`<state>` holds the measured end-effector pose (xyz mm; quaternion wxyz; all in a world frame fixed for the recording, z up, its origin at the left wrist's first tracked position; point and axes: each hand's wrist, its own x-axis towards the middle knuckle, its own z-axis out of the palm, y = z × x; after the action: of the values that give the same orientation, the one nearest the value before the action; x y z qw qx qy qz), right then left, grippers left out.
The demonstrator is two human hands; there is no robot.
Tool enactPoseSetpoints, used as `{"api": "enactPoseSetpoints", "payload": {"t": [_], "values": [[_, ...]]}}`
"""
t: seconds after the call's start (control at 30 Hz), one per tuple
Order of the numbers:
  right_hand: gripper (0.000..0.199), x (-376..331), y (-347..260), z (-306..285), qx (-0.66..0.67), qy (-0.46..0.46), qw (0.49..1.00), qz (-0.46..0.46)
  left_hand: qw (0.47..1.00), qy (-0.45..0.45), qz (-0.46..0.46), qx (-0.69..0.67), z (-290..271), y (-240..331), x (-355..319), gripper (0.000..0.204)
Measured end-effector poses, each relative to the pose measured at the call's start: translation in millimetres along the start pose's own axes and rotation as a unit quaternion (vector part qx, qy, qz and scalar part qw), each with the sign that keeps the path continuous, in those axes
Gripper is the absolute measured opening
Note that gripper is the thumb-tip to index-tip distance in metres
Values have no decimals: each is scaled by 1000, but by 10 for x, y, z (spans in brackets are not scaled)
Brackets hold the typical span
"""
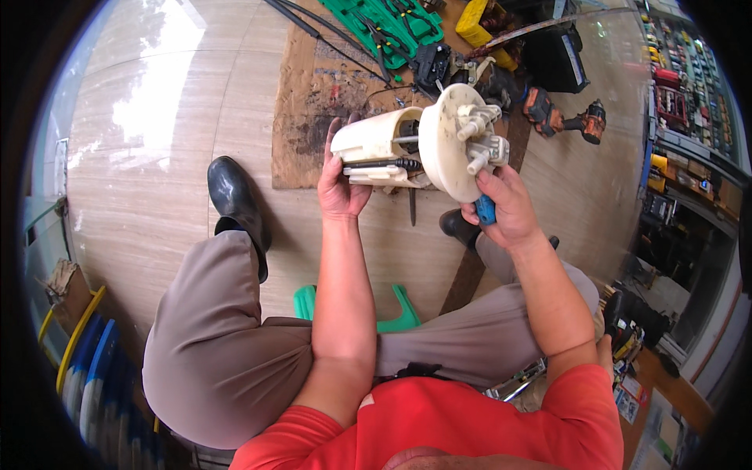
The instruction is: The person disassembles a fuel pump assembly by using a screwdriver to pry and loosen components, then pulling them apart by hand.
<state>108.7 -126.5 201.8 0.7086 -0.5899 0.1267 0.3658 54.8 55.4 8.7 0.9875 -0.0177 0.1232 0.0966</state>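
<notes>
A cream plastic fuel pump module (368, 138) is held sideways between my hands above a stained cardboard sheet. My left hand (343, 182) grips its cylindrical body at the left end, fingers behind and thumb in front. At the other end, my right hand (505, 205) is closed on the edge of the round flange (441, 141), which carries pipe stubs and connectors (484, 141). A blue tool handle (486, 210) is also tucked in that hand; the rest of this tool is hidden. Metal rods and a black corrugated hose (392, 164) show along the module.
Beyond the cardboard (294, 117) lie a green tool case (384, 27) with pliers, a yellow bin (479, 23) and a black box (554, 59). Two orange-black power tools (564, 117) stand to the right. A green stool (399, 309) is below me; packed shelves (689, 102) line the right.
</notes>
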Motion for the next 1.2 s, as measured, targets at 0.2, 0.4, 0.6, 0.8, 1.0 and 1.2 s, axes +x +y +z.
{"api": "enactPoseSetpoints", "payload": {"t": [0.2,0.4,0.6,0.8,1.0,1.2], "values": [[35,35,-56,93,6,45,999,17,998,28,-49,13,-100,-52,-20,79],[37,77,-76,22,44,82,995,39,992,10,-94,83,-109,-85,-41,81],[35,64,-79,65,37,81,996,34,994,44,-86,51,-52,-80,-31,89],[36,63,-63,30,67,81,993,46,996,32,-63,49,-63,-80,-37,91],[41,52,-50,6,73,78,993,58,998,3,-25,56,-15,-77,1,89],[45,60,-52,-17,45,64,995,65,999,-2,-26,47,-33,-66,-8,88]]}}
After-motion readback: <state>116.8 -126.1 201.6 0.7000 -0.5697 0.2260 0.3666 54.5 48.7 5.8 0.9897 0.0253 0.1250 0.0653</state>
